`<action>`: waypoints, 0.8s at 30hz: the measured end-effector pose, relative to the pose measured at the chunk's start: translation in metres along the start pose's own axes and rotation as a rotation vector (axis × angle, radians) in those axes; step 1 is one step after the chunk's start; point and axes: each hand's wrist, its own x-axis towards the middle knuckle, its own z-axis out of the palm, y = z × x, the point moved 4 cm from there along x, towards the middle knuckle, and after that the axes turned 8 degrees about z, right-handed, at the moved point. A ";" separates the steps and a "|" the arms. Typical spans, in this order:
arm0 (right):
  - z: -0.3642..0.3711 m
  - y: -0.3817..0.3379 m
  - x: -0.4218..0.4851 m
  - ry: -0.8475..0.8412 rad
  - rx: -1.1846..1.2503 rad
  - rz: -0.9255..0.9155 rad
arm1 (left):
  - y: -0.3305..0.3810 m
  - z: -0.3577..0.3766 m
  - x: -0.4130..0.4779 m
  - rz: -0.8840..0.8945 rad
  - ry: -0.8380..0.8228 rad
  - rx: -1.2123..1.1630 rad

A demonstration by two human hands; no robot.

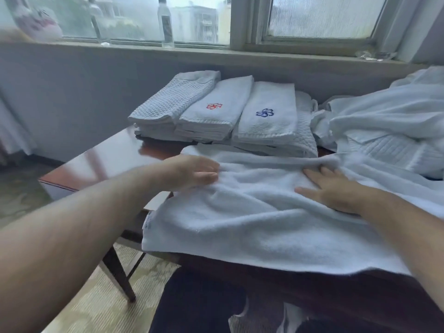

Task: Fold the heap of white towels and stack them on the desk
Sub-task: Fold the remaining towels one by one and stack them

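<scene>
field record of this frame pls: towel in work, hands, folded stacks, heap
in work: plush white terry towel, spread wrinkled on the glossy reddish-brown wooden desk
hands: left hand straight-fingered on its left edge; right hand pressed flat on it
folded: white waffle-weave stack, white towel with red emblem, white towel with blue emblem, side by side behind
heap: unfolded white towels, far right

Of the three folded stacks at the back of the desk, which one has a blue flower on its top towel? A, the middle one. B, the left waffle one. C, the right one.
C: the blue flower is stitched on the right towel; the middle towel bears a red flower, and the waffle towel shows none.
</scene>
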 end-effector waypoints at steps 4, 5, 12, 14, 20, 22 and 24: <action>0.009 -0.017 -0.030 -0.010 -0.085 -0.213 | 0.019 0.005 0.015 0.033 -0.196 -0.046; 0.009 -0.018 -0.037 -0.017 -0.084 -0.259 | 0.025 0.005 0.020 0.016 -0.268 -0.067; 0.014 -0.019 -0.039 0.033 0.024 -0.098 | 0.054 0.021 0.048 -0.035 0.096 0.067; 0.015 -0.017 -0.031 0.034 0.050 -0.006 | 0.054 0.039 0.044 -0.112 0.182 0.170; 0.010 -0.015 -0.016 0.061 0.077 0.054 | 0.040 0.075 0.007 -0.185 0.151 0.207; 0.011 -0.015 -0.016 0.078 0.101 0.059 | 0.032 0.076 -0.002 -0.267 0.124 0.195; 0.010 -0.016 -0.018 0.115 0.116 0.058 | 0.033 0.077 -0.007 -0.282 0.127 0.205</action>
